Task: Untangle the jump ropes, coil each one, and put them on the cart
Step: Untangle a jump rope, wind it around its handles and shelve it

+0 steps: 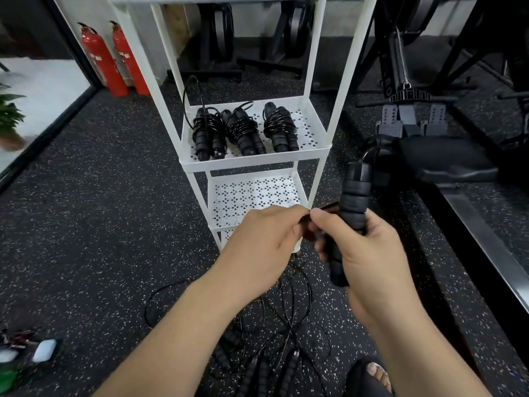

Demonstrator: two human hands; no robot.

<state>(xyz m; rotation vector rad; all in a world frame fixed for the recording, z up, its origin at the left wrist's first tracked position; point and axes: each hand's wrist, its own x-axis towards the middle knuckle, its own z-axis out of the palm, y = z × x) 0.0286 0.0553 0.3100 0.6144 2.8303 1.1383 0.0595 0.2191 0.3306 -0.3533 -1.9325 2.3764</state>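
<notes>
Just in front of the cart, low in view: gripping a black foam handle (353, 196) upright in the right hand (369, 253), fingers curled fully round it, possibly with a second handle alongside. Pinching a dark bit of the same rope with the left hand (263, 239), thumb and forefinger closed, right up against the right thumb. Hard to say whether cord or handle tip sits in that pinch. Judging by this: partway through winding or sorting this rope, not yet coiled.

Beyond the hands, on the middle shelf (252, 163) of the white cart (315, 53): three coiled ropes (243, 130) laid side by side, cords wrapped round paired handles, the leftmost with a loose loop sticking up. Nothing seen on the visible part of the lower shelf (257, 193).

Below the forearms, on the speckled floor (100, 224): a loose tangle (286, 325) of thin black cord with several more handles in it. So roughly: three done, one in hand, and likely at least two left to free, coil and shelve.
</notes>
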